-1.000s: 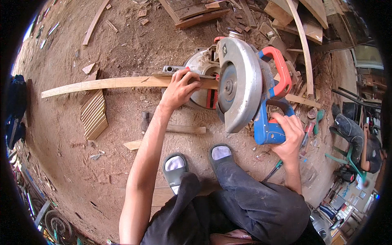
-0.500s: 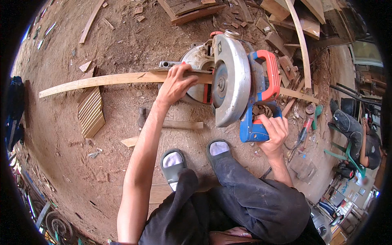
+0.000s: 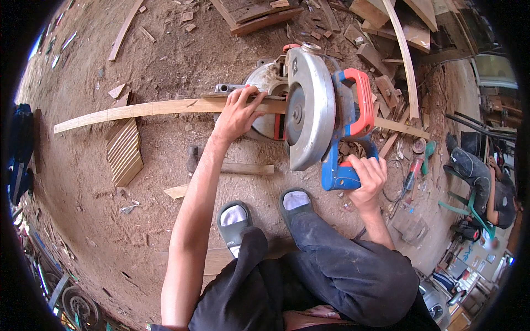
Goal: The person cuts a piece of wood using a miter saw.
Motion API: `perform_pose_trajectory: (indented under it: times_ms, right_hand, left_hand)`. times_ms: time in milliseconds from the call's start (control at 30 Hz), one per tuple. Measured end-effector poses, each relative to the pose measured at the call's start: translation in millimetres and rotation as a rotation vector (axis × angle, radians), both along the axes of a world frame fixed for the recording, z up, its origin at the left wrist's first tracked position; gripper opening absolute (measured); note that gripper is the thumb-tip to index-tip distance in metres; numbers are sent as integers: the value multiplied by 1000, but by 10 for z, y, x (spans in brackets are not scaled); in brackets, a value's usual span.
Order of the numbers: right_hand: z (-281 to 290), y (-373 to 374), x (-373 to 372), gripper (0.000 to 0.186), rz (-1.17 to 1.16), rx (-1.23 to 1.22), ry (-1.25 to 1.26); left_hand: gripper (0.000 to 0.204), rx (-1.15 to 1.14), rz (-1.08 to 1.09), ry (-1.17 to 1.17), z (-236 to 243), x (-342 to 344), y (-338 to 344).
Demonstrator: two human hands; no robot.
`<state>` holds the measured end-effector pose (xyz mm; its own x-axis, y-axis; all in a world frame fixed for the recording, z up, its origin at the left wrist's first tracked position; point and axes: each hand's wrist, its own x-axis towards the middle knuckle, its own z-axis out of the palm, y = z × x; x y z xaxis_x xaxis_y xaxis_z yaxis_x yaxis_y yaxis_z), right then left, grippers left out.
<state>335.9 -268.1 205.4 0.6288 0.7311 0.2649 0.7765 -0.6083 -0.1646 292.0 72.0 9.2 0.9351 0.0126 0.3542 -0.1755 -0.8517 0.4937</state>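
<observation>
A miter saw with a silver blade guard and a blue and red body stands on the dirt ground in front of me. My right hand is wrapped round its blue trigger handle. A long wooden strip lies across the saw base, passes under the blade guard and comes out on the right. With its fingers bent over the strip and the fence, my left hand presses the wood just left of the blade. The guard hides where blade and wood meet.
Grooved wood blocks sit beneath the strip's left part. A hammer lies near my feet. An angle grinder rests at the right, past the saw. Offcuts and boards are piled farther off. Another person sits at the far right.
The saw head and my right hand have shifted very slightly left and up. My left hand keeps its place on the strip.
</observation>
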Motion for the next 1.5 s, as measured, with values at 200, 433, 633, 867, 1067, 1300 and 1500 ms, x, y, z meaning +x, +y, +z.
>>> perform_pose_trajectory:
  times_ms: [200,433,633,867,1067,1300,1500]
  right_hand:
    - [-64,-4,-50,39,-6,1,-10]
    - [-374,-114,-103,36,38,70,-106]
    - [-464,-124,-96,29,10,92,-164]
    - [-582,-119,-119,27,7,115,-175]
    - [-459,-149,-76,27,13,87,-197]
    - [-531,-119,-113,24,22,139,-173]
    - [-577,-130,-129,24,26,141,-183]
  left_hand:
    - [65,-3,5,1,6,-21,13]
    - [65,16,4,-6,1,0,20]
    - [65,12,6,19,25,-3,12]
    - [61,7,7,49,2,-46,46]
    - [62,-8,-12,25,28,58,-6]
    - [72,-26,-8,27,37,0,25]
    - [69,-125,12,1,54,4,40]
